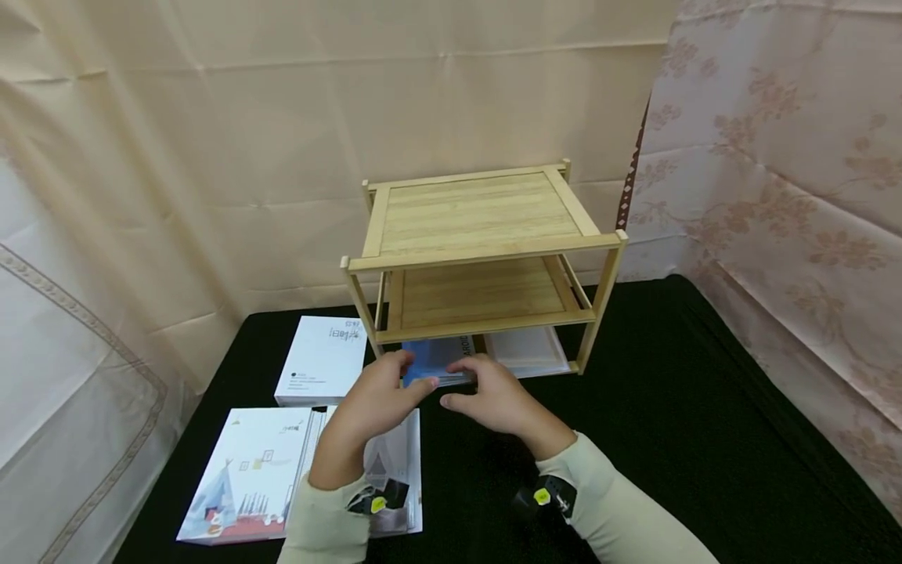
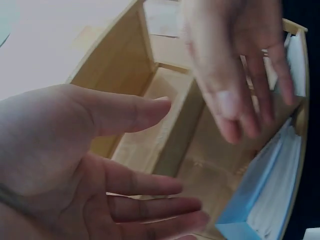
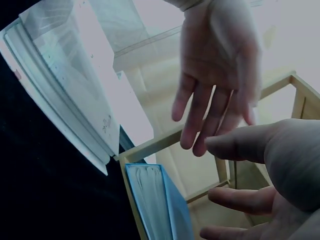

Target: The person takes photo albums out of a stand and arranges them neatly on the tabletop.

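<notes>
A wooden shelf rack (image 1: 486,211) with stacked tiers stands at the back of the black tabletop. On its bottom tier, toward the left, lies a blue-covered book (image 1: 426,360) with white page edges. Just in front of it are my left hand (image 1: 384,392) and my right hand (image 1: 496,395), palms facing each other with fingers spread. Both wrist views show a gap between the hands and nothing held. In the right wrist view the blue book (image 3: 167,200) lies beside the rack's front rail, apart from the fingers. A white flat item (image 1: 528,348) shares the bottom tier on the right.
Left of the rack lies a white book (image 1: 320,356). Nearer, an illustrated white book (image 1: 243,478) lies on a stack, beside a greyish book (image 1: 405,470) partly hidden by my left forearm. Cream curtains (image 1: 282,141) hang behind, and patterned cloth (image 1: 789,157) hangs on the right.
</notes>
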A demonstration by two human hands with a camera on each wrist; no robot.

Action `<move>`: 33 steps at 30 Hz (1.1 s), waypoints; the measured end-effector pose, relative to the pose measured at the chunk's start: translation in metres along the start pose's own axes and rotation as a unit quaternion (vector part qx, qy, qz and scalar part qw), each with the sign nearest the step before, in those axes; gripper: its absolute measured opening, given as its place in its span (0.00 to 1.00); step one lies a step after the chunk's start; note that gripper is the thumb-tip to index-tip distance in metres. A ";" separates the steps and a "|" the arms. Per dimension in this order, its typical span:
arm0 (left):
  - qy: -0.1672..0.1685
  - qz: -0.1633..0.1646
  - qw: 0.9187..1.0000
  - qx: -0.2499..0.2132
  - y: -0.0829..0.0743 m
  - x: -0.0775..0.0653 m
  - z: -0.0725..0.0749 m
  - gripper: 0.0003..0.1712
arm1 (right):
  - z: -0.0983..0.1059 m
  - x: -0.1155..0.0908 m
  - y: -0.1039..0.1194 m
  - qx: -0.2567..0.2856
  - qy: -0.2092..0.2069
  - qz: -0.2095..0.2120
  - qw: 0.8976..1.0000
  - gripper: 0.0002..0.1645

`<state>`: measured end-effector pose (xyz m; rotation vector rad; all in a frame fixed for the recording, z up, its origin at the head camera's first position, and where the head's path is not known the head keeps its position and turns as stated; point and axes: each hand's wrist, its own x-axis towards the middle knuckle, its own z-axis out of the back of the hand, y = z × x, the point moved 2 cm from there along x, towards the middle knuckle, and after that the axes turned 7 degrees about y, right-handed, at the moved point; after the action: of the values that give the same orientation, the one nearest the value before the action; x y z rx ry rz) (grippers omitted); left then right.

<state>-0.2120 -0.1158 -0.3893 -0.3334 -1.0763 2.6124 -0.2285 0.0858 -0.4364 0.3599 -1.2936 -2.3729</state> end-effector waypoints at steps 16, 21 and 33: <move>-0.023 -0.015 0.996 -0.085 0.023 0.032 -0.029 0.41 | -0.015 0.007 -0.011 0.010 -0.050 -0.026 0.998 0.43; -0.034 0.004 0.996 -0.080 0.028 0.035 -0.030 0.43 | -0.018 0.011 -0.016 0.015 -0.053 -0.036 0.998 0.44; -0.019 0.037 0.996 -0.078 0.038 0.040 -0.037 0.44 | -0.021 0.014 -0.023 0.025 -0.047 -0.044 0.998 0.43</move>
<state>-0.2443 -0.1035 -0.4456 -0.3666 -1.3084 2.6139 -0.2374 0.0755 -0.4677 0.3297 -1.4089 -2.4614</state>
